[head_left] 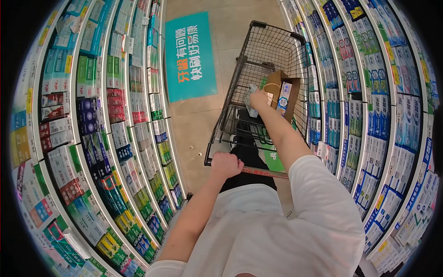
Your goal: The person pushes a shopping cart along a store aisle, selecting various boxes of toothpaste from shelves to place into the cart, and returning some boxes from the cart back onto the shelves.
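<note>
A dark wire shopping cart [277,51] stands in front of me. My left hand [225,165] is wrapped round the left end of its handle [263,171]. Over the cart's near part reaches my right hand [259,100], its fingers closed on a pale flat pack [252,111]. Just right of that hand, an open brown cardboard box [294,87] sits in the basket, with white and blue boxes [283,99] inside. A thin loop like a string handle shows at the box's left side. The fingertips of my right hand are partly hidden.
Shelves of toothpaste boxes line the left [87,115] and right [378,97] sides of the aisle. A teal sign [191,55] lies on the tiled floor [196,131] left of the cart. Below the handle shows a green and white item [273,160].
</note>
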`<state>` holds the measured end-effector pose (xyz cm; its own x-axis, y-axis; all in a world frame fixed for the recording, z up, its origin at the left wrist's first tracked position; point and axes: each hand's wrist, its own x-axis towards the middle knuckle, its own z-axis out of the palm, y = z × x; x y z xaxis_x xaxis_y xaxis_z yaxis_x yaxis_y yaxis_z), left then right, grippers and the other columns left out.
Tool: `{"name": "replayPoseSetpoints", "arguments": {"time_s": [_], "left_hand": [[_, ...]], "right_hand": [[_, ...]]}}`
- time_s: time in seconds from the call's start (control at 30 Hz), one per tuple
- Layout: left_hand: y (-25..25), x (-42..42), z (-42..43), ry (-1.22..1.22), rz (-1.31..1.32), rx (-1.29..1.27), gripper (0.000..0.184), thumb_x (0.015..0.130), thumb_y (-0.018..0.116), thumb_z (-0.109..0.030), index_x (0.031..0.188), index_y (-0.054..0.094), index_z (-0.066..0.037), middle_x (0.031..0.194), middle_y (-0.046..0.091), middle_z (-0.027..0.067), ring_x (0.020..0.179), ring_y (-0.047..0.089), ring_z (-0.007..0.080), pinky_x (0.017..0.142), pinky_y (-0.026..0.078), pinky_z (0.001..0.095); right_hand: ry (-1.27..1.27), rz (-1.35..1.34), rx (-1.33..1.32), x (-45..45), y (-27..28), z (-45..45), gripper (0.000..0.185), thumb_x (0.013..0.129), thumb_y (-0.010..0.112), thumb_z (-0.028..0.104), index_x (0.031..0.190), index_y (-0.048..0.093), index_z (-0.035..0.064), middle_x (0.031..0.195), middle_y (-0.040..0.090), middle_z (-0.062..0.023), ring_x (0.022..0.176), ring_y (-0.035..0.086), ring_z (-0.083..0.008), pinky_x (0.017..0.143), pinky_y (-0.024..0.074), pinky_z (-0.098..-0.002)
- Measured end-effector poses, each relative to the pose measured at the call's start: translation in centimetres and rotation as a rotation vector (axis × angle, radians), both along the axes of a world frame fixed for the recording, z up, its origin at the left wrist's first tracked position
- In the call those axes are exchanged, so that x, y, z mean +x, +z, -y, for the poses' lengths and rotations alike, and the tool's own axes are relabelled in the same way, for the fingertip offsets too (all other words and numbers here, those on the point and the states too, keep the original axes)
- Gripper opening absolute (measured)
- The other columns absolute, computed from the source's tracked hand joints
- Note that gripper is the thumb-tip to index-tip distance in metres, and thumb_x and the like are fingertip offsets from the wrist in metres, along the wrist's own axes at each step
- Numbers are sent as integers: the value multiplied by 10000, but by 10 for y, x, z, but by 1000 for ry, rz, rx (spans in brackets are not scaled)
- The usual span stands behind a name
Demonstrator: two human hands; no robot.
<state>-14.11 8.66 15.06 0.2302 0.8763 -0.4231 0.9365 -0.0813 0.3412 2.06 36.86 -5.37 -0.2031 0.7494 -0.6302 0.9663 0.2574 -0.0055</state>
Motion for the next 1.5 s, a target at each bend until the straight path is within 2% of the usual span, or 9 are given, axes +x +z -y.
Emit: {"name": "replayPoseSetpoints", "arguments": {"time_s": [0.2,0.3,0.33,0.47,0.67,0.83,0.9,1.17,1.5], "left_hand": [[7,6,-4,-12,-33,-30,457,886,635,-436,687,767,-46,649,703,153,634,713,355,655,563,497],[10,7,-7,-17,-68,-88,432,905,616,-433,729,799,-83,698,740,132,681,738,340,676,572,469],[10,7,-7,-25,-63,-86,432,905,616,-433,729,799,-83,698,740,132,681,738,340,676,572,469],[8,8,-6,-23,-62,-83,446,895,632,-443,729,794,-62,721,740,169,691,735,375,699,590,495],[24,13,-13,-42,-112,-157,436,903,640,-446,785,810,-62,821,775,175,782,757,372,735,604,485],[36,12,-15,-44,-151,-211,491,934,620,-500,883,827,-58,907,796,170,875,774,369,793,615,493],[35,7,-18,-57,-146,-204,514,934,601,-511,895,824,-50,918,791,193,888,770,386,802,611,508],[28,1,-31,-39,-145,-243,558,934,576,-559,980,829,-63,993,796,193,943,767,396,829,600,523],[40,5,-39,99,-121,-366,584,922,626,-561,1116,816,-44,1140,802,181,1076,764,379,921,601,496]], "right_hand": [[146,-234,398,29,40,61,309,855,728,180,1117,801,32,1398,644,-201,1434,509,-412,1153,444,-525],[-45,-696,364,59,61,91,295,881,729,200,1082,772,-13,1231,685,-248,1231,633,-431,1087,511,-523],[-121,-669,208,70,96,98,294,928,713,178,1138,749,-24,1174,713,-213,1152,680,-408,998,557,-474],[-312,-874,573,124,181,174,126,918,693,95,1014,710,16,1009,701,-192,964,687,-424,839,558,-513],[-97,-645,433,211,222,314,278,925,741,298,992,687,33,915,694,-165,874,698,-382,755,551,-498],[12,-459,137,207,232,319,495,907,685,560,916,715,66,763,724,-155,721,722,-387,675,563,-532],[9,-470,138,202,235,314,503,869,695,574,885,713,71,791,735,-160,769,742,-388,689,574,-536],[-122,-162,-106,190,222,290,293,788,723,280,979,824,82,988,792,-213,937,775,-411,854,629,-520],[-48,-158,-278,191,232,259,319,787,705,235,1009,817,36,1088,788,-229,1043,762,-412,933,621,-509]]}}
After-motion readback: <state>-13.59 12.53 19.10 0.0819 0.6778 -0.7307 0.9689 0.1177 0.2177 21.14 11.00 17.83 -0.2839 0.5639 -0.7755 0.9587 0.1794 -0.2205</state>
